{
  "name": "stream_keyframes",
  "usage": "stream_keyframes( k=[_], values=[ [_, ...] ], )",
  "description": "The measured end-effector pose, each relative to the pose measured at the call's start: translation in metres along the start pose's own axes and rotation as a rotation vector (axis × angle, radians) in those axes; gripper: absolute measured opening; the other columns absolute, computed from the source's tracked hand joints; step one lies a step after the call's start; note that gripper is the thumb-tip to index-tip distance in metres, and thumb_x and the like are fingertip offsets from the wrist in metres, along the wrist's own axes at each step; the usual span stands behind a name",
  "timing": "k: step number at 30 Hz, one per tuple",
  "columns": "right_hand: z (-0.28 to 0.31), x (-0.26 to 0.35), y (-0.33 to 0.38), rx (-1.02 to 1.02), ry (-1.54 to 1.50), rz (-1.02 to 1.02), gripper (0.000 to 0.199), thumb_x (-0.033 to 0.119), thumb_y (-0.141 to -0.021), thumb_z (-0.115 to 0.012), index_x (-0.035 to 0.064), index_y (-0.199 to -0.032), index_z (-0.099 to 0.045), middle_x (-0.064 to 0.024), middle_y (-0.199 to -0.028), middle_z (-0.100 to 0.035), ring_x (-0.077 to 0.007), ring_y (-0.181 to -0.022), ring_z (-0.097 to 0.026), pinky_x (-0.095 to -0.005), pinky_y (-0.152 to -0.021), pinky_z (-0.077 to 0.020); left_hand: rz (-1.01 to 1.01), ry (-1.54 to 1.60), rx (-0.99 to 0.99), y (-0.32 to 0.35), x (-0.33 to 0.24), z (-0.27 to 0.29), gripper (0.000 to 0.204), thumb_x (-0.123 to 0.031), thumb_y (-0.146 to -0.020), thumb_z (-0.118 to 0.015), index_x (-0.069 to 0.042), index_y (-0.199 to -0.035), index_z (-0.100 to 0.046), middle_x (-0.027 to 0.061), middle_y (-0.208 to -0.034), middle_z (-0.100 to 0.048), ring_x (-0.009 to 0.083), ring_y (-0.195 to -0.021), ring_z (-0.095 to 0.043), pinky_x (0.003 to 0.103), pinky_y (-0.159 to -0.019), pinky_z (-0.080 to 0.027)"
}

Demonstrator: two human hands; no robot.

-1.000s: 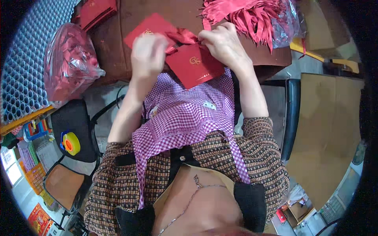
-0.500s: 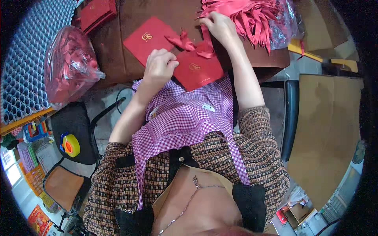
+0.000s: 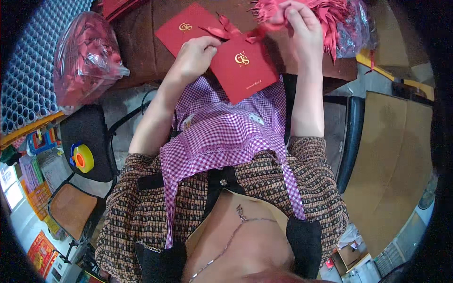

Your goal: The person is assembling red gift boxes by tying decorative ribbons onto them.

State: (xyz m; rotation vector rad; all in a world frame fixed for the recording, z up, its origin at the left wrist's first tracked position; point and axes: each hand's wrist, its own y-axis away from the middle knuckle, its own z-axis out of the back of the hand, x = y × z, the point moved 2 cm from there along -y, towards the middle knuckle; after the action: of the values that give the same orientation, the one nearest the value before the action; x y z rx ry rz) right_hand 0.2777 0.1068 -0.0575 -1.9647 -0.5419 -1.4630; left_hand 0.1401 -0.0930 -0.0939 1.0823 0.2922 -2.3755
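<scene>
My left hand [image 3: 196,56] is closed, its fingertips at the upper left edge of a flat red square card or sleeve [image 3: 243,70] with a gold emblem. This piece hangs over the table's near edge, above my checked apron. From its top edge a red satin ribbon [image 3: 271,27] stretches up to the right, and my right hand [image 3: 304,28] pinches it. Behind my left hand lies a second red square [image 3: 181,28], also with a gold emblem. A red ribbon bow [image 3: 222,29] rests at its right side.
Many loose red ribbons [image 3: 332,23] spill from clear plastic at the back right. A clear bag of red pieces [image 3: 89,61] stands at left, beside a rack of grey-blue tubes [image 3: 28,70]. The table has a brown cover [image 3: 137,61]. A chair [image 3: 87,137] holds yellow tape [image 3: 84,158].
My right hand has moved right, drawing the ribbon out sideways from the near red piece. That piece now faces up more fully. My left hand stays at its edge.
</scene>
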Motion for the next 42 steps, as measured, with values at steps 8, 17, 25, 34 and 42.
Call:
stream_keyframes(
  k=[8,17,25,34,42],
  values=[
    [-0.037,-0.016,0.067,0.334,0.443,0.088,0.013,-0.002,-0.079,-0.063,-0.0018,-0.092,-0.065,-0.0051,-0.086,-0.064,-0.0138,-0.080,-0.060,-0.0260,-0.073,-0.0483,0.030,0.038,0.050,-0.007,-0.006,-0.009,0.025,-0.010,-0.085,-0.057,0.004,-0.105,-0.063,0.0142,-0.093,-0.069,0.0186,-0.086,-0.065,0.031,-0.079,-0.049],
    [-0.036,-0.038,0.062,0.223,0.844,0.263,0.011,0.004,-0.078,-0.064,0.0002,-0.088,-0.065,-0.0117,-0.083,-0.064,-0.0262,-0.080,-0.062,-0.0334,-0.075,-0.0490,0.025,0.057,0.030,-0.018,-0.014,-0.022,0.026,-0.012,-0.084,-0.060,0.005,-0.105,-0.064,0.0147,-0.088,-0.069,0.0174,-0.079,-0.064,0.030,-0.073,-0.050],
    [-0.038,-0.036,0.064,0.223,0.960,0.394,0.009,0.010,-0.076,-0.066,0.0032,-0.081,-0.065,-0.0104,-0.077,-0.065,-0.0267,-0.076,-0.063,-0.0379,-0.070,-0.0448,0.028,0.060,-0.013,-0.014,-0.021,-0.021,0.026,-0.011,-0.083,-0.060,0.003,-0.103,-0.065,0.0175,-0.087,-0.068,0.0215,-0.081,-0.066,0.032,-0.074,-0.051],
    [-0.051,-0.021,0.069,0.284,1.278,0.462,0.007,0.008,-0.073,-0.062,0.0028,-0.072,-0.057,-0.0131,-0.066,-0.061,-0.0291,-0.063,-0.060,-0.0396,-0.064,-0.0419,-0.041,-0.012,-0.064,-0.011,-0.030,-0.026,0.023,-0.013,-0.083,-0.056,0.001,-0.100,-0.066,0.0206,-0.090,-0.067,0.0317,-0.086,-0.066,0.038,-0.078,-0.051],
    [-0.059,-0.017,0.072,0.296,1.348,0.436,0.013,0.011,-0.069,-0.064,0.0017,-0.072,-0.055,-0.0146,-0.064,-0.059,-0.0304,-0.061,-0.060,-0.0397,-0.061,-0.0425,-0.049,-0.110,-0.108,-0.009,-0.046,-0.030,0.021,-0.010,-0.082,-0.052,-0.002,-0.094,-0.067,0.0225,-0.091,-0.064,0.0380,-0.089,-0.063,0.043,-0.080,-0.050]
  ],
)
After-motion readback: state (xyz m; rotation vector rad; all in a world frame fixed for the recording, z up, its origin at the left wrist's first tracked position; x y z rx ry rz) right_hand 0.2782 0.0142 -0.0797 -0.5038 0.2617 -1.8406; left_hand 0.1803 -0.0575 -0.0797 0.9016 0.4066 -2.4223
